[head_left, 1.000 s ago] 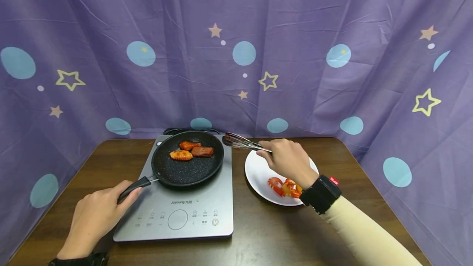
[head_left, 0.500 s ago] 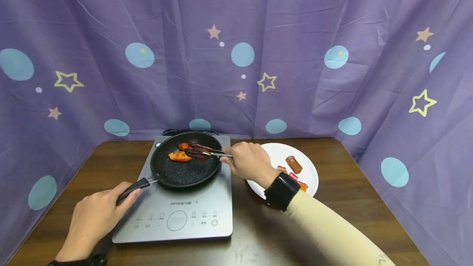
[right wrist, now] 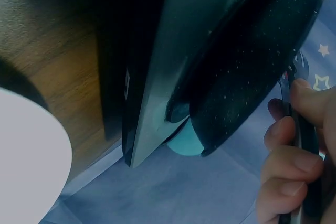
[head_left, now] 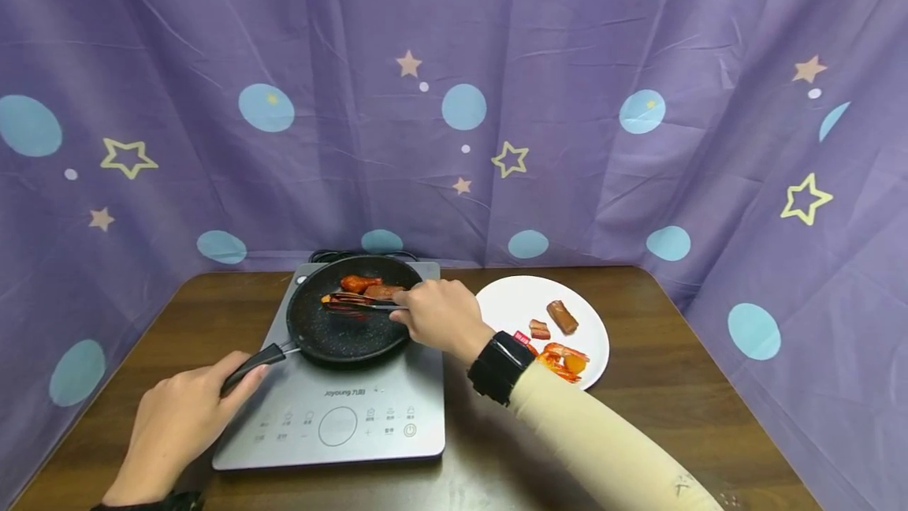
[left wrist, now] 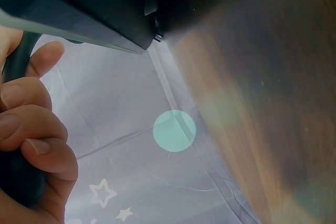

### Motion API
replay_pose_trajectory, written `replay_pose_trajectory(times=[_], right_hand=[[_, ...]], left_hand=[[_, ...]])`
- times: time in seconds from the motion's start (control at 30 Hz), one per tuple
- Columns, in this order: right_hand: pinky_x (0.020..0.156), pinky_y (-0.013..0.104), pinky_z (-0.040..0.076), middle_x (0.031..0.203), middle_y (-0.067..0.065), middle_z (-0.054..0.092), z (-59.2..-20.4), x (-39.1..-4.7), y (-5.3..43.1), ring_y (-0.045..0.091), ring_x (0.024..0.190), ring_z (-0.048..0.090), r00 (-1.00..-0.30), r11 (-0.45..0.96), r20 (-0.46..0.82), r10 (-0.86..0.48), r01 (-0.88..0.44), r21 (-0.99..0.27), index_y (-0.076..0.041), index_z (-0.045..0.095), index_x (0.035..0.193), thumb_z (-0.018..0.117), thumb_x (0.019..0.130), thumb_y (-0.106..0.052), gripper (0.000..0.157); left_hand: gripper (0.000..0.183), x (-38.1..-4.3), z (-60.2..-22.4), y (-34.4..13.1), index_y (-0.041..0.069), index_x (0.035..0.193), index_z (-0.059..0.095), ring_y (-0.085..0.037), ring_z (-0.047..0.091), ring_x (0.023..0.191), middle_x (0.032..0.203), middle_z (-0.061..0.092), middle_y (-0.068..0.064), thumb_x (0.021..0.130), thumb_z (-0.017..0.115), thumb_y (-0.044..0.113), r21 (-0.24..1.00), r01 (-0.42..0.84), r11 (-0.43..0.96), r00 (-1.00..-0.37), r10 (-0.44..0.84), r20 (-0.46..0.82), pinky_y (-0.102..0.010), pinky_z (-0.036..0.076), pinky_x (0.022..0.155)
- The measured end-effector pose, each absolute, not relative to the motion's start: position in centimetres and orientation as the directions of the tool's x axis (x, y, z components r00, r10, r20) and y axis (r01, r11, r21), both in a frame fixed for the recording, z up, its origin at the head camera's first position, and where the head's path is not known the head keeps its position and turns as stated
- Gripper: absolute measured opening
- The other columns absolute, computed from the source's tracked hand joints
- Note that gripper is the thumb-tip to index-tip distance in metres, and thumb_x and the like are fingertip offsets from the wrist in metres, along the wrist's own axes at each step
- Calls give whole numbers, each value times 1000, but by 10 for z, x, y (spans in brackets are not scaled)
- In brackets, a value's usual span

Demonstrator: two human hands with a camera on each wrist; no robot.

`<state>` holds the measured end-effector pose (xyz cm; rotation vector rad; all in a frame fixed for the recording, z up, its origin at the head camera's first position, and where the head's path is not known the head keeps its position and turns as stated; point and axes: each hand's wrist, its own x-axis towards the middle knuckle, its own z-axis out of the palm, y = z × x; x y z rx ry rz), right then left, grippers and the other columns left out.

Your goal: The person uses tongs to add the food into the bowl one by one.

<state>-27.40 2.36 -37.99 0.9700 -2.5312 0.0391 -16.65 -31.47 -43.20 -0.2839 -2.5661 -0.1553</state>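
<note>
Bearing "Joyoung 九阳" lettering [head_left: 344, 393], the silver cooktop [head_left: 376, 413] under the black pan [head_left: 347, 339].

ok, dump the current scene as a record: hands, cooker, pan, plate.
left hand: grips black pan handle
right hand: holds tongs; tips at orange piece, pinch unclear
cooker: silver, on brown table
pan: black, on cooker; drumstick, brown slab inside
plate: white, right of cooker; brown piece, smaller reddish piece, red-orange pieces
backdrop: purple curtain
</note>
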Motion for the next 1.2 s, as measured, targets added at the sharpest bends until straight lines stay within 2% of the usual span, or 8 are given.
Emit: replay_pose_trajectory(times=[0.2,0.5,0.77,1.2], right_hand=[[47,37,43,74,-12,58,-384,-276,9,13,58,53,-659,755,391,-642,-633,173,-32,63,88,56,94,-48,19],[44,36,42,75,-11,59,-391,-280,-11,14,57,53,-672,760,366,-644,-616,205,-33,62,93,57,94,-48,16],[46,35,45,86,-14,63,-394,-283,-19,16,59,57,-642,743,377,-668,-605,288,-32,63,101,58,94,-47,17],[46,35,44,84,-11,61,-393,-281,-22,16,60,56,-624,738,399,-671,-609,289,-28,59,95,60,92,-48,20]], left_hand=[[27,-167,-432,-314,24,100,62,-12,29,40,48,35,9,88,65,49,52,238,970,-827,174,534,-32,21,35],[27,-165,-431,-313,22,99,64,-10,26,39,46,32,11,87,67,46,42,236,971,-824,177,539,-30,20,34],[26,-164,-432,-313,24,98,62,-9,25,39,46,29,11,87,66,47,38,236,971,-827,180,532,-30,20,35],[25,-165,-433,-314,24,96,62,-10,25,39,46,30,11,88,66,48,38,233,972,-825,176,537,-30,20,34]])
